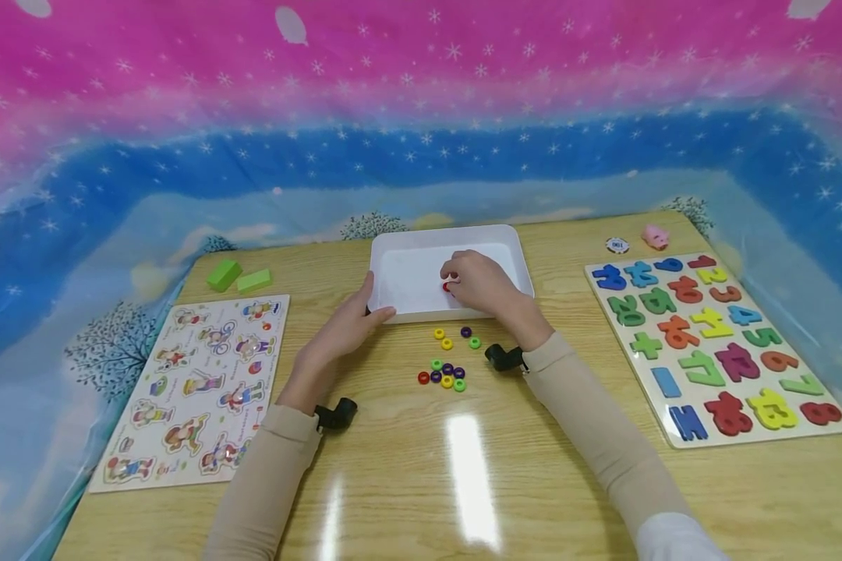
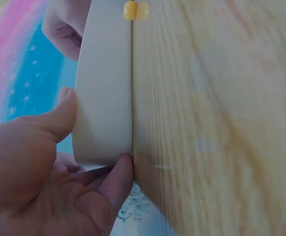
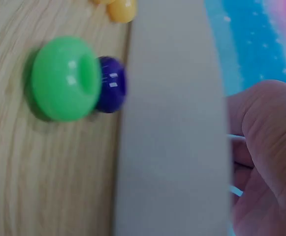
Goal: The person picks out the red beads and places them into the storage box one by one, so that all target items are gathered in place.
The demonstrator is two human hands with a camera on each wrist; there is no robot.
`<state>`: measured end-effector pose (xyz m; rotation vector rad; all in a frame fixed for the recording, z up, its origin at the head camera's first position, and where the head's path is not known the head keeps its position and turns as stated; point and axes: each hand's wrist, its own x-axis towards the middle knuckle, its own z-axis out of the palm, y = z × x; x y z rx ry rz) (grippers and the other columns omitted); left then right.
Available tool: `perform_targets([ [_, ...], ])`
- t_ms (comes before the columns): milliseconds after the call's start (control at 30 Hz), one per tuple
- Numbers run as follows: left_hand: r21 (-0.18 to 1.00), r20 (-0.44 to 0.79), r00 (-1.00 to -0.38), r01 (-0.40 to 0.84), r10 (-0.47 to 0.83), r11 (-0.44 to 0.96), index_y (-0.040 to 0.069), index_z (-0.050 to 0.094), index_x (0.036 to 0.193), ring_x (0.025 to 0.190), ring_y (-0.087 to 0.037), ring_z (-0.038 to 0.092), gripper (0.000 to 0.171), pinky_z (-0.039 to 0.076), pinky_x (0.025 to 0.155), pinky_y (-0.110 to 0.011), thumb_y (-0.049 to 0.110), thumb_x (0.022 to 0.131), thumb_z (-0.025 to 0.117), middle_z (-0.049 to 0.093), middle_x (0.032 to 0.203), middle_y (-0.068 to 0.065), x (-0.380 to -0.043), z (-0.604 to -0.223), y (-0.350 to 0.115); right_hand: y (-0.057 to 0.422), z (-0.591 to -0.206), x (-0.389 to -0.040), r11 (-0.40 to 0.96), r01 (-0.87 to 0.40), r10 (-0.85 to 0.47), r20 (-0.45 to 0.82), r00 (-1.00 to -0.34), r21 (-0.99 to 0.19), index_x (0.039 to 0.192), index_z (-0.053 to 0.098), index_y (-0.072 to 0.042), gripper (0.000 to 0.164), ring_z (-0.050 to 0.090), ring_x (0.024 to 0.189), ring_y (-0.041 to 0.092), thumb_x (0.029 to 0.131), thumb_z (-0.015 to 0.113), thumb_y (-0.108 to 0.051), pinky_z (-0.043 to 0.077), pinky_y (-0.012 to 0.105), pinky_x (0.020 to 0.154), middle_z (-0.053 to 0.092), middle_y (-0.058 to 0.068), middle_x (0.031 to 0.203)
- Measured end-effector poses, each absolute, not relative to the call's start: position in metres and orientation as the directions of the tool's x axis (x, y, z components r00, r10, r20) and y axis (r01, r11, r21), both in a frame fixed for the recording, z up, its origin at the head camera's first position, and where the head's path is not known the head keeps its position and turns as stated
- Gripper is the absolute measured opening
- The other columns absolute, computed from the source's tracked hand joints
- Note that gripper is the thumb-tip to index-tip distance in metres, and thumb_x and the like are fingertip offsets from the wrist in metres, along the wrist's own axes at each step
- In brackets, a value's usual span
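Note:
My left hand (image 1: 347,319) grips the front left corner of a white tray (image 1: 407,318). In the left wrist view the thumb lies at the tray's rim and the fingers reach round its end. Over the inside of the tray, my right hand (image 1: 480,280) pinches a red bead (image 1: 447,287) with curled fingers, low over the tray floor. The tray's wall hides those fingertips in the right wrist view. Just in front of the tray lie two yellow beads (image 1: 439,333), a purple bead (image 3: 111,84) and a green bead (image 3: 64,78).
Closer to me is a cluster of beads (image 1: 447,370) in several colours. A picture puzzle board (image 1: 196,382) lies left, below two green blocks (image 1: 224,275). To the right are a number puzzle board (image 1: 688,374), a round chip (image 1: 617,245) and a pink pig (image 1: 655,236).

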<state>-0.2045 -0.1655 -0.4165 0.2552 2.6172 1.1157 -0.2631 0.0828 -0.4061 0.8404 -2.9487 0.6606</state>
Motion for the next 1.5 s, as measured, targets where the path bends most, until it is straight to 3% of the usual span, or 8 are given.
perform_targets([
  [200,0.727,-0.192,-0.945,0.045,0.266,0.685,0.024,-0.011,0.148,0.145,-0.019,0.009,0.082,0.019,0.116,-0.045,0.048,0.094,0.045,0.000,0.158,0.000,-0.205,-0.416,-0.165,0.084,-0.391,-0.246,0.703,-0.586,-0.600,0.108,-0.793,-0.403,0.102,0.071,-0.013,0.019,0.055,0.083,0.016,0.088,0.059,-0.013,0.048,0.031,0.078,0.064,0.001,0.095],
  [467,0.727,-0.192,-0.945,0.043,0.264,0.685,0.022,-0.010,0.149,0.145,-0.020,0.012,0.082,0.022,0.115,-0.045,0.047,0.094,0.046,0.002,0.158,-0.001,-0.203,-0.414,-0.164,0.080,-0.380,-0.205,0.579,-0.740,-0.745,0.147,-0.651,-0.342,0.100,0.071,-0.015,0.016,0.055,0.089,0.014,0.086,0.064,-0.015,0.048,0.028,0.078,0.063,-0.003,0.096],
  [767,0.742,-0.177,-0.941,0.065,0.287,0.668,0.023,-0.011,0.149,0.144,-0.019,0.013,0.082,0.025,0.113,-0.046,0.046,0.094,0.046,0.002,0.158,-0.001,-0.202,-0.414,-0.165,0.074,-0.391,-0.169,0.434,-0.852,-0.862,0.142,-0.487,-0.291,0.099,0.071,-0.015,0.016,0.057,0.088,0.009,0.084,0.065,-0.014,0.049,0.025,0.079,0.064,-0.004,0.096],
  [967,0.732,-0.185,-0.941,0.059,0.283,0.678,0.025,-0.012,0.148,0.145,-0.019,0.010,0.082,0.023,0.114,-0.046,0.048,0.094,0.045,0.000,0.158,0.000,-0.202,-0.414,-0.166,0.066,-0.399,-0.155,0.410,-0.875,-0.886,0.116,-0.449,-0.256,0.097,0.069,-0.018,0.012,0.055,0.089,0.008,0.087,0.062,-0.015,0.048,0.024,0.082,0.063,-0.007,0.094],
  [1133,0.722,-0.189,-0.944,0.053,0.270,0.690,0.023,-0.010,0.149,0.145,-0.020,0.009,0.082,0.021,0.115,-0.046,0.048,0.094,0.045,0.000,0.158,0.000,-0.200,-0.414,-0.166,0.061,-0.402,-0.147,0.415,-0.897,-0.898,0.091,-0.431,-0.155,0.094,0.069,-0.019,0.012,0.054,0.085,0.010,0.092,0.057,-0.018,0.047,0.029,0.080,0.062,-0.007,0.088],
  [1333,0.720,-0.196,-0.944,0.045,0.264,0.693,0.022,-0.010,0.149,0.145,-0.020,0.009,0.082,0.020,0.115,-0.046,0.049,0.094,0.045,0.000,0.158,-0.001,-0.200,-0.413,-0.166,0.059,-0.407,-0.144,0.422,-0.906,-0.901,0.096,-0.423,-0.034,0.088,0.070,-0.020,0.013,0.054,0.083,0.011,0.089,0.059,-0.014,0.047,0.029,0.077,0.060,-0.008,0.084],
  [1500,0.719,-0.192,-0.943,0.053,0.272,0.693,0.022,-0.010,0.149,0.145,-0.020,0.009,0.082,0.021,0.115,-0.046,0.049,0.094,0.045,0.001,0.158,-0.001,-0.201,-0.413,-0.165,0.058,-0.405,-0.143,0.431,-0.901,-0.897,0.086,-0.433,-0.046,0.090,0.070,-0.020,0.013,0.054,0.084,0.011,0.090,0.058,-0.014,0.047,0.028,0.080,0.060,-0.008,0.085],
])
